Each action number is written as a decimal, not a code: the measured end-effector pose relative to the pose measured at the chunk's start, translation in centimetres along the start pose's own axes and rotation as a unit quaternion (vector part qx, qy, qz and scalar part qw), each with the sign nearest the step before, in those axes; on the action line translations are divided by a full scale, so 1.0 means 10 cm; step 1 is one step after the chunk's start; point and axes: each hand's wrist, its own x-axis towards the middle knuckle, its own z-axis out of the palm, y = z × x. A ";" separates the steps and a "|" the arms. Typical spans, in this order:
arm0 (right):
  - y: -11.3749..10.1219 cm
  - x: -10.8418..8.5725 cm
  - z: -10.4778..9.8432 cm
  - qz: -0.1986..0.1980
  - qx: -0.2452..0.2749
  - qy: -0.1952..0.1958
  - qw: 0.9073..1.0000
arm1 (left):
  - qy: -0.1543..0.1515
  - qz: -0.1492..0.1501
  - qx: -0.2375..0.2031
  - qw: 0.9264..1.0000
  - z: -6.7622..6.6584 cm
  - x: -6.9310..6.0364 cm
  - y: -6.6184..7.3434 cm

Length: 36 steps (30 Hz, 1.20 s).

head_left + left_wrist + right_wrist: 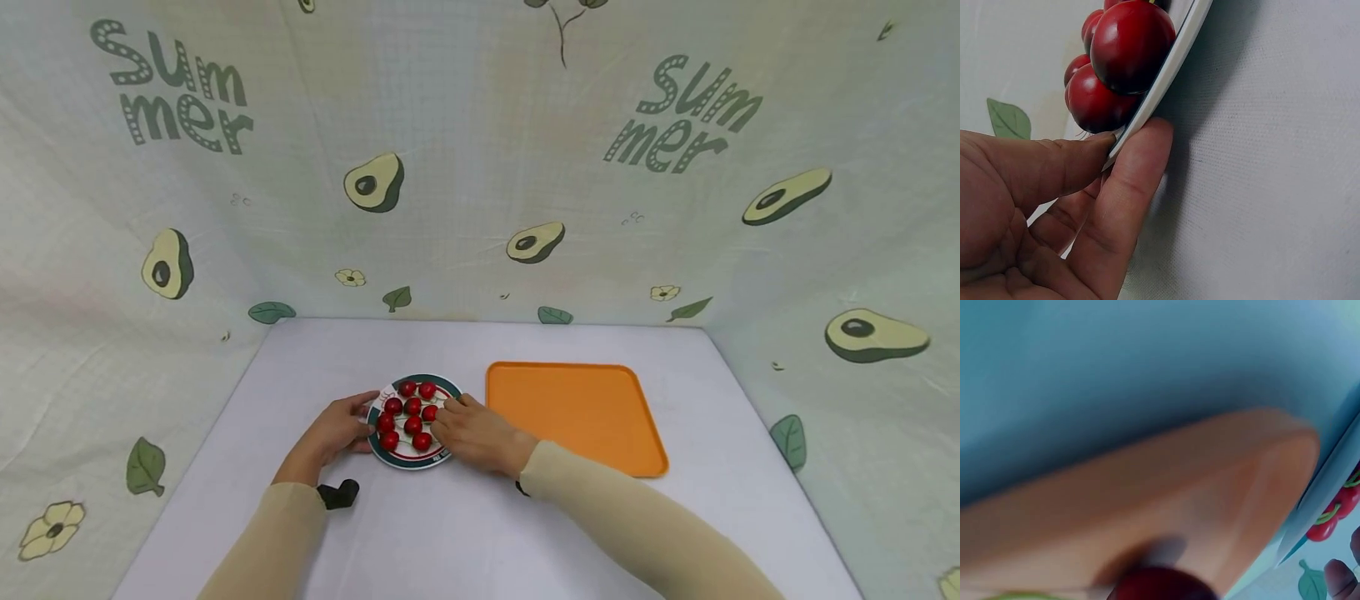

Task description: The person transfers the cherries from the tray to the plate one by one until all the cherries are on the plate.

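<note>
A round plate (378, 450) with a dark green rim carries several red cherries (412, 425) with green stems. My left hand (333, 429) holds its left rim; in the left wrist view the thumb (1066, 165) is on top and a finger (1125, 187) underneath. Over the right rim reaches my right hand (480, 433), fingers bent down beside the cherries. In the right wrist view two fingertips (1338, 578) show slightly apart above the plated cherries (1322, 531). Another cherry (1160, 586), blurred and cut off, is at the orange tray (1210, 506), hidden in the head view.
An orange rectangular tray (577, 417) lies right of the plate, its near left corner behind my right hand and wrist. White cloth (442, 542) covers the table. A patterned curtain (450, 108) with avocados stands at the back and sides.
</note>
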 end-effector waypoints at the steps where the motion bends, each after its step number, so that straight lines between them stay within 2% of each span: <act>1: -0.01 0.01 0.00 0.001 0.000 -0.001 1.000 | 0.000 0.000 0.000 1.000 0.00 0.00 0.00; 8: -0.03 0.03 0.03 0.021 0.020 -0.002 1.000 | -0.003 -0.001 0.002 1.000 0.00 0.00 -0.01; 18: 0.09 -0.04 0.03 0.063 0.056 0.009 0.996 | -0.002 -0.001 0.002 1.000 -0.02 0.04 -0.02; 28: 0.26 -0.27 0.09 0.126 0.080 0.030 0.988 | -0.005 -0.009 0.004 1.000 -0.02 0.02 -0.02; 36: 0.44 -0.59 0.12 0.158 0.109 0.042 0.980 | -0.006 -0.007 0.006 1.000 -0.02 0.04 -0.04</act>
